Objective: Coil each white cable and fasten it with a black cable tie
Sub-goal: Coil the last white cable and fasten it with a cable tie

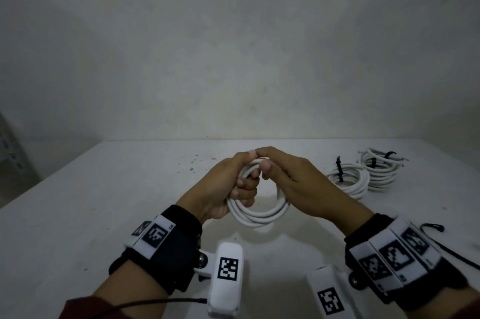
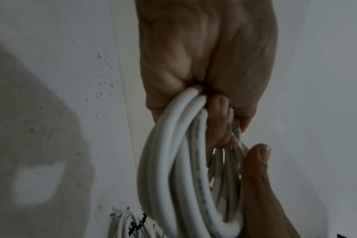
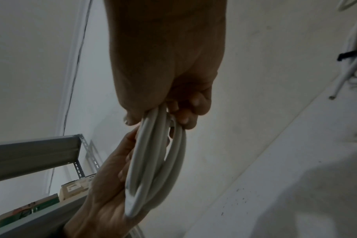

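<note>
Bare table (image 1: 109,196) left of the hands, open for passing. Right side crowded: two tied coils (image 1: 350,181) (image 1: 381,170) touching each other near the back edge, a loose black tie (image 1: 436,228) nearer the front. Wall (image 1: 233,59) closing off the far edge. Metal shelf (image 3: 35,153) standing off the table's left. Held coil (image 1: 257,212) filling the gap between both hands.

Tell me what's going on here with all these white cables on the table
A person is coiling a white cable above the table. The left hand grips one side of the loops, and the right hand pinches them at the top. No tie shows on this coil yet. Two finished coils lie to the right, each bound with black cable ties. A loose black tie lies near the right wrist.
</note>
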